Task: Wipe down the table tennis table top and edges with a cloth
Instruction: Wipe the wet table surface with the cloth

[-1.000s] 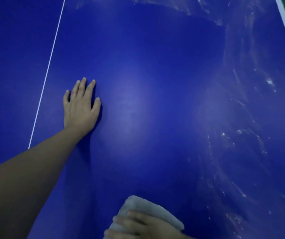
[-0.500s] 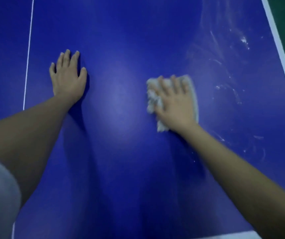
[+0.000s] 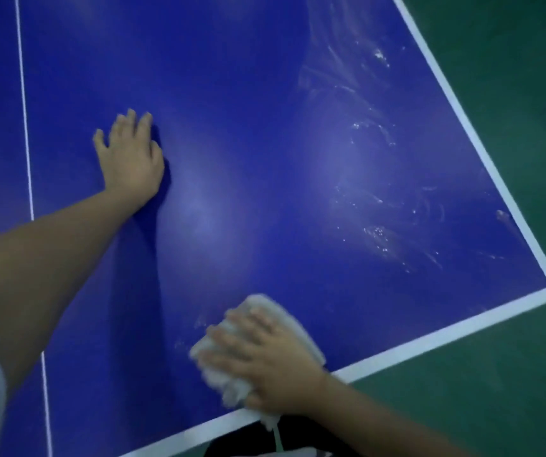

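Here the right grip (image 3: 265,361) lies flat on the cloth (image 3: 274,308), with its fingers spread across the top. It presses the cloth onto the tabletop (image 3: 248,127) rather than clenching it, though motion blur hides whether the thumb tucks underneath. The cloth sits directly under that grip, bunched, and shows past the fingertips and out on the thumb side. The white edge line (image 3: 430,334) runs just behind the wrist, and a thin strand of cloth seems to trail across it toward us.

The left grip (image 3: 129,159) is well apart from the right, farther out and to its left. It rests palm down with straight fingers, holds nothing, and appears to brace our lean.

We judge the cloth to be soft, light and limp, like a small towel. It is probably damp, since pale wet streaks (image 3: 373,199) lie beyond the right grip and to its right, toward the corner. A cloth like this will fold, roll and creep out from under the fingers, so the best hold is a broad palm over its middle with the loose margins gathered in. The tabletop looks hard and smooth, so the cloth should slide easily under modest pressure.

For the edges, we expect to drape the cloth over the rim and pinch it between thumb and fingers. The trailing strand could snag there.
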`<action>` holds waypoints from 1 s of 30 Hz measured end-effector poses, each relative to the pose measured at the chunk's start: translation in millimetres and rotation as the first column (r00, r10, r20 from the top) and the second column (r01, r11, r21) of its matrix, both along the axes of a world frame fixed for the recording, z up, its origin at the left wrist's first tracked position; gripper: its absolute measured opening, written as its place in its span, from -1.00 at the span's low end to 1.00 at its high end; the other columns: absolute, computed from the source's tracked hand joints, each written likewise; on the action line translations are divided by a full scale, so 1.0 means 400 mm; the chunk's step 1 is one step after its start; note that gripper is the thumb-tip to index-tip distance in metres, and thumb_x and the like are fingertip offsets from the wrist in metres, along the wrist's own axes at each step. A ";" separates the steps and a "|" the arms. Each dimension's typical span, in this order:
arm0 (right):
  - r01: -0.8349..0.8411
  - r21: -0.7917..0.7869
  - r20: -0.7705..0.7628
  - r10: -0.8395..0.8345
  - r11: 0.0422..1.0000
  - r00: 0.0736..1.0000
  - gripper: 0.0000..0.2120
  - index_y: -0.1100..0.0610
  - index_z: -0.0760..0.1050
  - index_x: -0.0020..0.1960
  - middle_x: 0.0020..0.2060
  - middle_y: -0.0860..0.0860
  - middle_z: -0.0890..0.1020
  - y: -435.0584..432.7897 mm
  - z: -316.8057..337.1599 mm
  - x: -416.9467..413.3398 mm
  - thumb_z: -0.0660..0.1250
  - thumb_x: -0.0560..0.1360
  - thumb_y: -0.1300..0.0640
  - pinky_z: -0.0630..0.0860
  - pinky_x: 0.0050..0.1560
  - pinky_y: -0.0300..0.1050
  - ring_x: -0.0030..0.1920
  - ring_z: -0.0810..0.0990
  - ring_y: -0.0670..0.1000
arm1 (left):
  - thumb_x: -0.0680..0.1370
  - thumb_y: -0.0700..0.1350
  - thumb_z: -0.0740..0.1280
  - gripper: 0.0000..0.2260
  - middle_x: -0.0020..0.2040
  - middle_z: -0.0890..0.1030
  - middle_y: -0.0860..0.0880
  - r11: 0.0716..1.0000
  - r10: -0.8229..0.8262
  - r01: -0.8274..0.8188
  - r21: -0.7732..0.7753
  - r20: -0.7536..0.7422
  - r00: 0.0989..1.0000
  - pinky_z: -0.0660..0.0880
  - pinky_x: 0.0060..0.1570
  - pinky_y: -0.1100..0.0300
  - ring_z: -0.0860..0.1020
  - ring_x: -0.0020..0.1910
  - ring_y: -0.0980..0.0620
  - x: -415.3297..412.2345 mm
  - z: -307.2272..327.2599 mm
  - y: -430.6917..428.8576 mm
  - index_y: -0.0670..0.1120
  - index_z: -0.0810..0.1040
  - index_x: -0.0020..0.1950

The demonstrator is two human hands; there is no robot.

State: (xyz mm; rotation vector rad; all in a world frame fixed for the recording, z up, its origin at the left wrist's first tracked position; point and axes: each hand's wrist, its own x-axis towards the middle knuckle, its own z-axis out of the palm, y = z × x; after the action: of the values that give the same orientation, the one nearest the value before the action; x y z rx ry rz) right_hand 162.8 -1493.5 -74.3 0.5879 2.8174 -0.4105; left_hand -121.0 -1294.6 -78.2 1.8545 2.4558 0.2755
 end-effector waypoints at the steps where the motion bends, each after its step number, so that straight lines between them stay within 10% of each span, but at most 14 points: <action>1: 0.077 0.132 -0.015 -0.076 0.988 0.997 -0.40 -0.14 0.33 0.42 0.38 -0.06 0.43 0.043 0.000 0.038 0.03 0.40 -0.21 0.20 0.40 0.15 0.37 0.39 0.11 | 0.59 -0.15 0.11 -0.57 0.49 0.20 -0.19 0.999 -0.050 0.050 0.001 0.022 0.998 0.02 0.39 -0.17 0.14 0.48 -0.14 0.024 0.006 -0.022 -0.16 0.23 0.47; 6: 0.719 0.260 -0.014 -0.742 0.644 0.670 -0.44 -0.09 0.11 0.49 0.44 0.02 0.34 0.149 0.002 0.230 -0.05 0.49 -0.08 0.00 0.43 0.12 0.45 0.28 0.15 | 0.60 -0.14 0.12 -0.61 0.47 0.28 -0.15 0.964 -0.265 0.266 0.001 0.059 0.962 0.06 0.40 -0.08 0.17 0.48 -0.07 0.109 0.011 -0.138 -0.15 0.32 0.43; 10: 0.853 0.261 -0.011 -0.883 0.451 0.470 -0.42 -0.09 0.03 0.53 0.50 0.00 0.21 0.165 -0.007 0.226 -0.19 0.52 -0.13 -0.15 0.44 0.09 0.50 0.11 0.14 | 0.62 -0.13 0.08 -0.62 0.46 0.29 -0.13 0.970 -0.239 0.242 -0.011 0.113 0.964 0.06 0.41 -0.05 0.17 0.48 -0.05 0.094 0.008 -0.207 -0.15 0.32 0.44; 20: 0.206 0.137 -0.025 -0.205 0.969 0.978 -0.41 -0.08 0.31 0.44 0.40 0.00 0.40 0.062 0.004 -0.191 -0.03 0.45 -0.16 0.13 0.41 0.24 0.40 0.33 0.20 | 0.64 -0.14 0.05 -0.62 0.48 0.27 -0.13 1.000 0.001 0.002 -0.012 0.248 0.969 0.08 0.41 -0.03 0.18 0.48 -0.05 -0.018 0.022 -0.330 -0.15 0.30 0.45; 25: -0.162 0.147 -0.045 0.170 0.976 0.984 -0.49 -0.12 0.32 0.42 0.42 -0.07 0.36 -0.065 -0.011 -0.190 0.19 0.50 -0.19 -0.06 0.46 0.11 0.45 0.24 0.11 | 0.64 -0.16 0.08 -0.65 0.44 0.33 -0.16 0.997 0.040 -0.060 0.048 0.345 0.938 0.14 0.41 -0.02 0.24 0.45 -0.09 0.015 0.029 -0.380 -0.18 0.35 0.41; 30: -0.066 0.117 -0.176 0.087 0.991 0.981 -0.54 0.00 0.50 0.30 0.32 0.02 0.50 -0.082 -0.006 -0.003 0.14 0.43 0.04 0.17 0.36 0.24 0.35 0.42 0.16 | 0.61 -0.23 0.13 -0.69 0.35 0.44 -0.21 0.993 -0.068 0.017 0.115 0.458 0.886 0.23 0.37 -0.06 0.36 0.36 -0.17 0.130 0.050 -0.403 -0.24 0.42 0.34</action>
State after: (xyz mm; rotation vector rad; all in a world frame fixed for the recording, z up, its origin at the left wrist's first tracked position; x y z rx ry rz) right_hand 161.7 -1526.2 -76.7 0.4838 3.0420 -0.3084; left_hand -69.1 -1455.9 -58.3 1.6346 2.1056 0.7653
